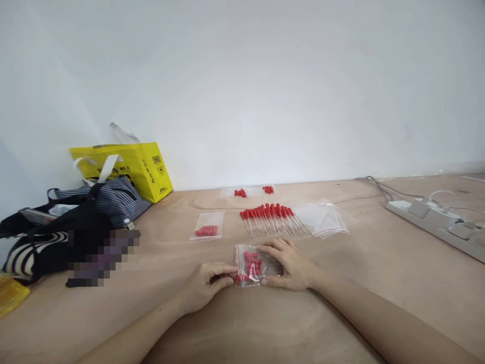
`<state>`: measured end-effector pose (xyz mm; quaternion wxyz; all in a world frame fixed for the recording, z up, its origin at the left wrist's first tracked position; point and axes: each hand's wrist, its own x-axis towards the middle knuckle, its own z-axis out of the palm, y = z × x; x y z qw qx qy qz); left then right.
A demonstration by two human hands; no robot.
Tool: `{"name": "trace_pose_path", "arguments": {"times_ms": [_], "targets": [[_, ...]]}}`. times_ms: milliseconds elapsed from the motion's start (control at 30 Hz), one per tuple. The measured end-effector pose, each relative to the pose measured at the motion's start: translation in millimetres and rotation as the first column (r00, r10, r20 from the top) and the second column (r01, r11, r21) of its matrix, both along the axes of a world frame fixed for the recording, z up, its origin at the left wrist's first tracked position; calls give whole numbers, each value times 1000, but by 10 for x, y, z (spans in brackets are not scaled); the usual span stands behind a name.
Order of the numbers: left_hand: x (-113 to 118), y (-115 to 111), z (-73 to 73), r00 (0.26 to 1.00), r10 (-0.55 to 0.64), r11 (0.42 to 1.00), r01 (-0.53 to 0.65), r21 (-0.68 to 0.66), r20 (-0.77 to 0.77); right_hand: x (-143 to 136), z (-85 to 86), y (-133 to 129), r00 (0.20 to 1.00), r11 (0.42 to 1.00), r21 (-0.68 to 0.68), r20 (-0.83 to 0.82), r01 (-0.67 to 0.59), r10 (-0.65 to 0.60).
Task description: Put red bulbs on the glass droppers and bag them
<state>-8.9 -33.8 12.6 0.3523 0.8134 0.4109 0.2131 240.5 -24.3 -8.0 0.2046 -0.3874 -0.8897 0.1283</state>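
A clear zip bag (250, 266) with a red-lined edge lies flat in front of me, with several red-capped pieces inside. My left hand (214, 283) pinches its left edge between thumb and fingers. Over the bag's right part rests my right hand (290, 265), fingers and thumb spread apart on the plastic. Beyond the hands is a row of red-capped droppers (271, 220) with clear stems. Left of that row, a filled zip bag (207, 226) holds several red-capped pieces. Flat bags (322, 218) with nothing visible in them overlap to the right of the row.
More small red pieces (240, 192) lie on plastic near the wall. At the left are a yellow bag (146, 172), a striped bag (117, 199) and a black bag (83, 227). A white power strip (435, 222) with plugs and cables is at the right on the wooden table (379, 283).
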Motion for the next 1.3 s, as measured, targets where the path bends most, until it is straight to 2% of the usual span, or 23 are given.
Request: {"name": "trace_pose_path", "arguments": {"times_ms": [167,267,333,400,500,567,700,900,1000,1100,1300], "targets": [[90,126,-87,1000,12,1000,-12,-19,0,-4,5,-10,1000,1000,-3,0,6,-6],[168,201,-101,998,63,988,-59,145,-21,-11,8,-14,1000,1000,-3,-2,10,-10],[203,252,-83,996,85,952,-74,298,-22,-14,11,-13,1000,1000,-6,-7,6,-6],[221,310,-65,999,-28,923,39,383,-34,-14,14,-9,1000,1000,-8,-13,-2,2],[226,396,-68,953,-298,880,299,369,-63,-14,15,-5,999,1000,-9,-27,-17,17],[214,425,-85,938,-340,869,339,361,-64,-15,15,-6,999,1000,-5,-35,-30,30],[60,345,-89,965,-251,887,262,381,-81,-16,21,-18,998,999,24,-50,-31,32],[-455,-8,-41,993,-19,895,70,440,-120,-12,44,-28,998,998,-29,-35,-61,60],[-558,-175,-13,990,2,908,59,415,-144,-11,47,-29,998,998,-34,-32,-58,57],[-461,-252,-8,985,-3,923,69,377,-173,-15,47,-34,998,998,-31,-33,-53,52],[57,-140,-102,977,152,907,-79,414,-147,-95,41,-71,999,1000,22,-50,-11,12]]}}
